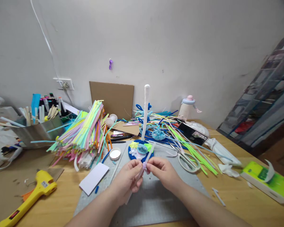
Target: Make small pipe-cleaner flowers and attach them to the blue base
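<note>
My left hand (130, 178) is closed round a pale, straight stick (150, 152), which slants up and away to the right. A small lilac coil (144, 165), seemingly pipe cleaner, sits around the stick between my hands. The fingertips of my right hand (163, 171) pinch at this coil from the right. Just beyond is a round blue base (132, 156) carrying yellow, green, white and light-blue fuzzy pieces. Behind it a white wrapped post (145, 113) stands upright.
A grey cutting mat (175, 205) lies under my hands. To the right are scissors (188, 162), loose pipe cleaners, a phone (192, 134) and a green packet (266, 181). Leftward are a pipe-cleaner bundle (85, 132), a white card (94, 179) and a yellow glue gun (34, 195).
</note>
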A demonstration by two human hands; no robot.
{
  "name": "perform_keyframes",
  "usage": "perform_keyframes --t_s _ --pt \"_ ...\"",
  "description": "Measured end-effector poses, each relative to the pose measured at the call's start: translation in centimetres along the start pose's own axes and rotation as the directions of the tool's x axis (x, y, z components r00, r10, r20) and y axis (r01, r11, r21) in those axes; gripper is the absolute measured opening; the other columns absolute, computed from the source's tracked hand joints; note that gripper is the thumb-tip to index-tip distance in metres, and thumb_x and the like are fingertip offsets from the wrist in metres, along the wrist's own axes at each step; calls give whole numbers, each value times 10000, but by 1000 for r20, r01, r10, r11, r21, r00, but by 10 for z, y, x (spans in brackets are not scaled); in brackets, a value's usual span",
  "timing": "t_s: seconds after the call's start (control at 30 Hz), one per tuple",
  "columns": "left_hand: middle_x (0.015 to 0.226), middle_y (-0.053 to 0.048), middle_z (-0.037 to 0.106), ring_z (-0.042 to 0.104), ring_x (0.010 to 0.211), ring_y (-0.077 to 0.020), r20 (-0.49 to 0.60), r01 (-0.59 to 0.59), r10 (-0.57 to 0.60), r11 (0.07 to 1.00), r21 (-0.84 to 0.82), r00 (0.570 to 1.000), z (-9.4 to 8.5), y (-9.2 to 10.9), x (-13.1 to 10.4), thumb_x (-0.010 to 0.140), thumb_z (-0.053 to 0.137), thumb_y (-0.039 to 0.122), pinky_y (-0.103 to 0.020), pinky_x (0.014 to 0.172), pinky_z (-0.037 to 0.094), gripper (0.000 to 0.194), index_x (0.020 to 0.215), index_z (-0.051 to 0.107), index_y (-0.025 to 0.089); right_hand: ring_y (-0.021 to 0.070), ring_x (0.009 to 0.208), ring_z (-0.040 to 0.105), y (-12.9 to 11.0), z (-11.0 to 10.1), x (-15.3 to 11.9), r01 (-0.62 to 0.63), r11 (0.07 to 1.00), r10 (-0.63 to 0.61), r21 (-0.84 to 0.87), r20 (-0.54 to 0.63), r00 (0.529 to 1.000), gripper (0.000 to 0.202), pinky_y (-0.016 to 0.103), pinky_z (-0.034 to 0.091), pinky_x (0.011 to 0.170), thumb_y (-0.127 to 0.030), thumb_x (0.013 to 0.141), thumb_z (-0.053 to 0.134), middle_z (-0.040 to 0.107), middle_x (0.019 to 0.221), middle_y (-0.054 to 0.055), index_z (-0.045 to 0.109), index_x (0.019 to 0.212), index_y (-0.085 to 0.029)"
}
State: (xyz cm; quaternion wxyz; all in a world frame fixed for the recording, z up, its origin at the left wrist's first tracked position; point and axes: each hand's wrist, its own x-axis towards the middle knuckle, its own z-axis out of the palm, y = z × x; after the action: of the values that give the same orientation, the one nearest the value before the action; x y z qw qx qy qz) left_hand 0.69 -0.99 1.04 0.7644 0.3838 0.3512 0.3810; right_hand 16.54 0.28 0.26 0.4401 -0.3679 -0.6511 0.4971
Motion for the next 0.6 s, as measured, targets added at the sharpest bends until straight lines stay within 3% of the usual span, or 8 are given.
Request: perform_keyframes --t_s 0.13,0.2,0.3,0.4,0.5,0.6 --pt "516 52 503 345 331 -34 -83 -59 69 991 118 994 1 -5 5 689 657 411 -141 288 193 314 749 472 165 117 622 529 6 2 -6 -29 1000 29 -4 15 999 224 228 414 605 -338 832 535 573 648 3 571 723 -145" --pt "483 45 494 375 340 -37 -83 -56 64 994 96 994 2 -4 4 697 662 374 -140 305 242 285 709 495 144 116 628 535 8 0 -10 -8 1000 8 -22 -14 1000 158 224 419 597 -304 847 517 571 672 -2 559 795 -161" --pt "557 23 525 423 390 -20 -12 91 -93 986 -137 996 1 -2 0 713 664 272 -119 356 295 208 693 527 118 124 664 543 7 -6 -16 177 958 -180 -224 5 984 93 234 415 617 -211 854 490 596 739 11 575 882 -186" --pt "611 23 534 450 424 -10 38 234 -237 900 -367 971 2 -1 -3 702 682 213 -104 383 310 167 744 549 121 135 717 546 3 -11 -19 402 828 -383 -390 130 915 204 250 407 653 -138 828 491 620 819 32 575 1001 -207" --pt "622 8 537 484 472 -27 45 219 -220 887 -406 975 3 -3 -4 731 660 207 -118 414 335 139 778 573 110 138 728 552 2 -11 -20 484 782 -455 -393 171 874 268 245 415 643 -136 801 524 621 833 39 541 1059 -207" --pt "678 -21 563 522 556 -50 36 188 -189 898 -398 981 4 -7 -5 763 628 204 -146 472 374 113 790 586 102 134 713 571 6 -7 -20 516 771 -500 -372 148 853 209 245 431 646 -128 814 508 632 788 31 555 1001 -208"
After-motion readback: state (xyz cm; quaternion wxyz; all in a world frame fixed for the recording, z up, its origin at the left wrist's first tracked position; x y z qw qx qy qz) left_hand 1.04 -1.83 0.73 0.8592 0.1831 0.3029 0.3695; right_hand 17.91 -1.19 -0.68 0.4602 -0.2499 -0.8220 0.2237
